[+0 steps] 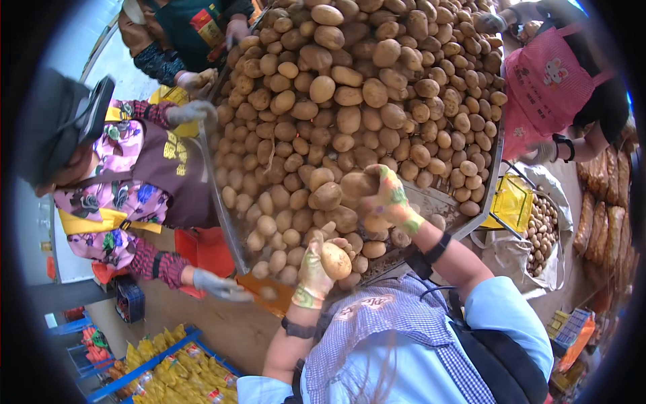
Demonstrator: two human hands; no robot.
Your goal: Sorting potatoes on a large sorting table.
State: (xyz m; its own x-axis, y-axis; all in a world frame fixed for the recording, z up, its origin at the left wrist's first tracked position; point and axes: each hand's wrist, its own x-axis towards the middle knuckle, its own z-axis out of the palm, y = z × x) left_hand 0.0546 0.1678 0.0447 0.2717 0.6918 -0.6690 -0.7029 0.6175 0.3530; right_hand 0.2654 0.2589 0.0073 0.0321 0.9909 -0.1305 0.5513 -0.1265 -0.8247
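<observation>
A large pile of potatoes fills a metal-edged sorting table in front of me. My left hand, in a pale patterned glove, holds a light, oval potato near the table's front edge. Farther up and to the right, my right hand, in a green and orange patterned glove, grips a darker, larger potato above the pile. Beneath my right hand, more potatoes lie on the table, with dirt scattered on the metal surface beside them. Its fingers are slightly blurred.
Co-workers stand at the left, upper left and right edges. A yellow basket and a white sack of small potatoes stand at right. An orange chute and a red container are at left.
</observation>
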